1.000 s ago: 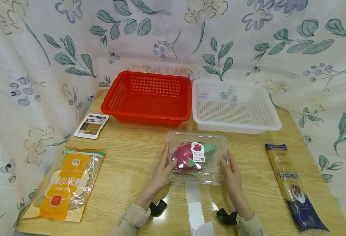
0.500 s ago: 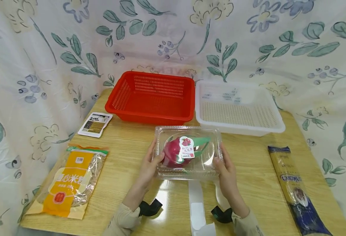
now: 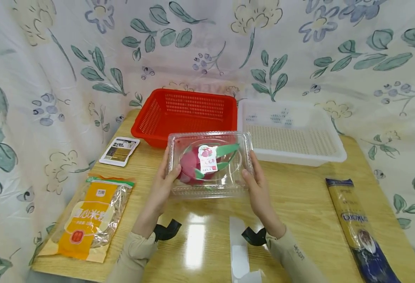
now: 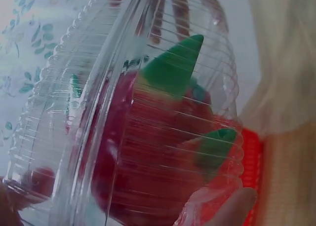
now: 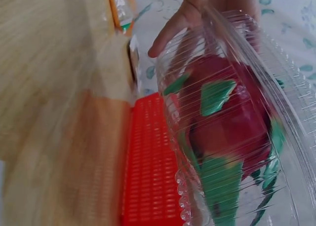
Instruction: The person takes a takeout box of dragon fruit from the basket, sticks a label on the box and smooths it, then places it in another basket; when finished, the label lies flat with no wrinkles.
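Between my two hands is a clear plastic clamshell box (image 3: pixel 228 182), held above the table and tilted. Inside it lies a dragon fruit (image 3: pixel 190 163), deep pink with green leaf tips, and a white printed label sits over it on the lid. My left hand (image 3: pixel 159 186) grips the box's left end, thumb over the near edge. At the opposite end my right hand (image 3: pixel 258 188) grips the box the same way. The wrist views show the dragon fruit (image 4: pixel 148 152) through the ribbed plastic wall. Fingers under the box are mostly hidden in the head view.
Behind the box stand a red basket (image 3: pixel 147 135) and a white basket (image 3: pixel 299 157). At left lie a small flat packet (image 3: pixel 119 151) and an orange-and-clear food bag (image 3: pixel 87 220). A long gold-and-blue packet (image 3: pixel 357 228) lies at right. White paper strips (image 3: pixel 240 255) lie near the front.
Both hands have lifted the clamshell box and carried it left and away from me, toward the red basket, whose front edge it now overlaps in view. The grip stays the same.
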A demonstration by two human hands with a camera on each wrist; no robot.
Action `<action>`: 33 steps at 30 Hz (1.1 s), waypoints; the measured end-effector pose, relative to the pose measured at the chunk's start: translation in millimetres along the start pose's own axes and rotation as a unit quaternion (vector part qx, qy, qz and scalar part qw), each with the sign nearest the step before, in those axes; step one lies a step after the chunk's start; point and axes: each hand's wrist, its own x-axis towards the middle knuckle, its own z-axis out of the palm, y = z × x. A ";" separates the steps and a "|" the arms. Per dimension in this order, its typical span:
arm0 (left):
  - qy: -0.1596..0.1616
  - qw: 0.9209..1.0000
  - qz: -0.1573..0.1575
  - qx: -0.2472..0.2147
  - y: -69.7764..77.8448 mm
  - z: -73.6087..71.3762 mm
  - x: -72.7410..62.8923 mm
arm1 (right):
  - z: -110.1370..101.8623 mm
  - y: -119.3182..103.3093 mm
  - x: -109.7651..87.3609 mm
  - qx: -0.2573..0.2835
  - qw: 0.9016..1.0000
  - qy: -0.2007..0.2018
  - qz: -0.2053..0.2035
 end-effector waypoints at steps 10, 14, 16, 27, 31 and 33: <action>0.026 0.999 0.032 0.019 39.5 -19.6 41.3 | 21.9 -19.0 47.6 0.012 1.000 -0.009 -0.019; 0.025 0.998 0.025 0.057 57.1 -24.7 63.3 | 29.3 -22.3 61.0 0.018 0.999 0.002 -0.035; 0.021 0.996 0.022 0.080 65.1 -26.3 74.1 | 32.3 -23.2 65.7 0.023 0.999 0.008 -0.038; 0.018 0.996 -0.042 0.082 95.5 -43.6 120.3 | 43.5 -11.6 85.1 -0.004 0.995 -0.006 -0.095; 0.009 0.995 -0.066 0.076 100.6 -45.3 131.3 | 44.1 -6.3 85.2 -0.026 0.996 -0.012 -0.083; 0.003 0.994 -0.076 0.076 103.6 -46.0 136.9 | 44.9 -5.4 83.5 -0.047 0.996 -0.013 -0.074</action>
